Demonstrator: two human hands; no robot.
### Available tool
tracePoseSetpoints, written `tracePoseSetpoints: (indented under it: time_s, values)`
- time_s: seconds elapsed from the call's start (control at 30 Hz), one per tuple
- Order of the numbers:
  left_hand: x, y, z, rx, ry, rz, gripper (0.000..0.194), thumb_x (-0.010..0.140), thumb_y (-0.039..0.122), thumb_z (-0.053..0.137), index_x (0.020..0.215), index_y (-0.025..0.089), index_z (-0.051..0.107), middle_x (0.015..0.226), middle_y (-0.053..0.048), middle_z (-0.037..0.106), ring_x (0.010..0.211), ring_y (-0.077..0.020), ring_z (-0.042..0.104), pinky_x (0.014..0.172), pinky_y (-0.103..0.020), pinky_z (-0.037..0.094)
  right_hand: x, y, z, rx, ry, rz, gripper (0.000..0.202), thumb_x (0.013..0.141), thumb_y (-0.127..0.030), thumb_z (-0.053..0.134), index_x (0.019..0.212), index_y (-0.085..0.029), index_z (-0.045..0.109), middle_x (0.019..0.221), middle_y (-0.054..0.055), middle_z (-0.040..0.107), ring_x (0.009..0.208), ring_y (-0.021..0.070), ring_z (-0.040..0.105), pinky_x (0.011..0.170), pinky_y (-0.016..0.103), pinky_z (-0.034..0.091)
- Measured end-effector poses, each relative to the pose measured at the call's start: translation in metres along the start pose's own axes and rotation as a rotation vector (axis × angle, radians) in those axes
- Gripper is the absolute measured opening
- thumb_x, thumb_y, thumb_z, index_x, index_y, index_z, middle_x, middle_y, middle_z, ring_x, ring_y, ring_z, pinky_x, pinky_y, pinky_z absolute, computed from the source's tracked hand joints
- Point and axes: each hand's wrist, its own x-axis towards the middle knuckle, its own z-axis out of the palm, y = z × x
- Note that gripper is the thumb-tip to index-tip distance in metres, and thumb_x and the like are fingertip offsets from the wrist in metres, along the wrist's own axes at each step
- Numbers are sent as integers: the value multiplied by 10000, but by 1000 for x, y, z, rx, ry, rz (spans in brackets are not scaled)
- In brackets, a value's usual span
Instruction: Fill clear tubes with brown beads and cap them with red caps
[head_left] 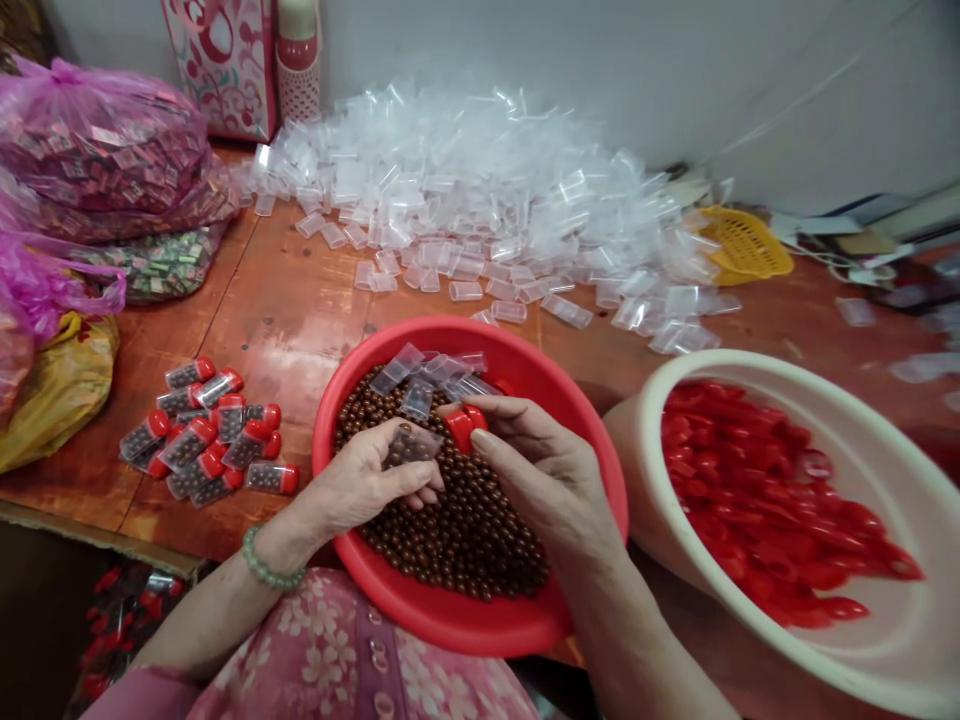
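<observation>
1. The left hand [367, 475] is closed on a clear tube [411, 447] with dark beads inside, gripping it over the red basin [465, 628].
2. The right hand [551, 475] pinches a red cap [460, 430] between thumb and fingers, which partly cover it. The cap is just beside the tube, with a small gap between the two.
3. A green bead bracelet [274, 562] circles the left wrist.
4. Below both hands, the basin holds a mass of loose, glossy brown beads [465, 540], banked up toward the basin's left and far side. Several unfilled tubes [397, 368] lie on top of them, near the far rim.
5. To the right of the basin, a cream-white tub [900, 490] contains a heap of red caps [750, 500], gathered mostly toward its left side.
6. To the left of the basin, a loose cluster of capped tubes [202, 440] lies on the reddish-brown surface [259, 290]; each shows beads inside and a red end.
7. Beyond the basin, a broad pile of clear tubes [480, 200] spreads along the wall, with strays at its near edge. A yellow basket [742, 245] sits by its right end.
8. At the far left are pink plastic bags [105, 150] full of small printed pieces, and a yellow bag [67, 400] nearer the person. Behind them stand a patterned carrier bag [225, 70] and a bottle [298, 75], side by side.
</observation>
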Motion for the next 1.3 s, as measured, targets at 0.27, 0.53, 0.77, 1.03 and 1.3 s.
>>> tracePoseSetpoints:
  time_s: [0.27,0.53,0.77,1.03,1.3]
  values:
    - [1,0,-4,108,-124,-6,365,785,463,677,870,143,523,713,14,564,578,-69,516,582,-224,438,6,-10,1,-396,-145,-364,312,901,-181,571,1177,-286,672,1116,40,716,1035,183,669,925,331,538]
    - [2,1,-3,209,-103,-56,378,766,438,688,945,145,527,688,34,540,553,-71,489,547,-230,399,5,-13,2,-492,-154,-427,280,910,-187,545,1139,-264,687,1037,56,735,962,192,690,854,350,574]
    - [0,4,-6,120,-198,-42,335,666,277,793,868,139,566,789,7,572,682,-78,491,661,-234,388,2,-10,-4,-470,-148,-448,307,900,-150,565,1155,-281,676,1041,43,728,974,175,682,870,330,559]
    - [-4,5,-11,-75,-313,-94,366,652,189,758,983,135,612,952,-57,617,765,-114,589,686,-235,456,-1,-9,-5,-436,-113,-396,267,900,-206,583,1129,-280,696,1066,47,732,995,199,685,899,371,555]
    - [-2,-1,-9,-103,-249,-109,304,752,316,746,940,137,588,896,-52,618,734,-103,600,636,-220,470,-5,-8,5,-395,-41,-336,229,898,-241,598,1098,-271,706,1023,39,739,918,185,701,837,337,578]
